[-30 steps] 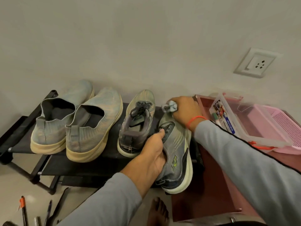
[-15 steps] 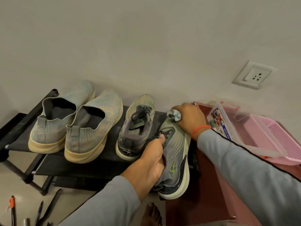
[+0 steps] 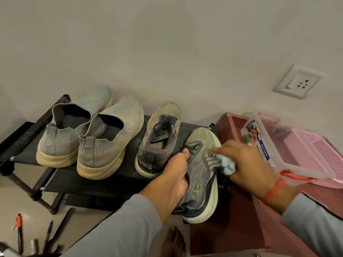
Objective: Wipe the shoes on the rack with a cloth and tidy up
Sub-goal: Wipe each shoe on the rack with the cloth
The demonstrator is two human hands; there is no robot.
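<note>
I am in the wiping step, on the right-most shoe [image 3: 201, 175]. My left hand [image 3: 171, 184] grasps it at the collar, thumb hooked inside the opening, and holds it tilted with its heel hanging off the front edge of the rack [image 3: 22, 140]. My right hand [image 3: 248, 164] clenches a bunched pale-blue cloth [image 3: 225, 164] and presses it against the shoe's outer side, just behind the toe; the hand is blurred, so I cannot tell exactly how the fingers lie.

Judging from this, the next move calls for carrying the cloth down the side toward the heel and along the pale sole, with the left hand keeping the shoe steady, then setting it back beside its mate [image 3: 159, 138]. The two knit slip-ons [image 3: 89, 134] sit on the rack's left side, touching each other; I cannot tell whether they are wiped.

To the right, on a reddish-brown cabinet [image 3: 239, 216], a clear plastic box [image 3: 282, 145] with a printed label rests partly on a pink basket [image 3: 326, 154]. Small things show inside the box near the label, too indistinct to name. I see nothing clearly in the basket.
</note>
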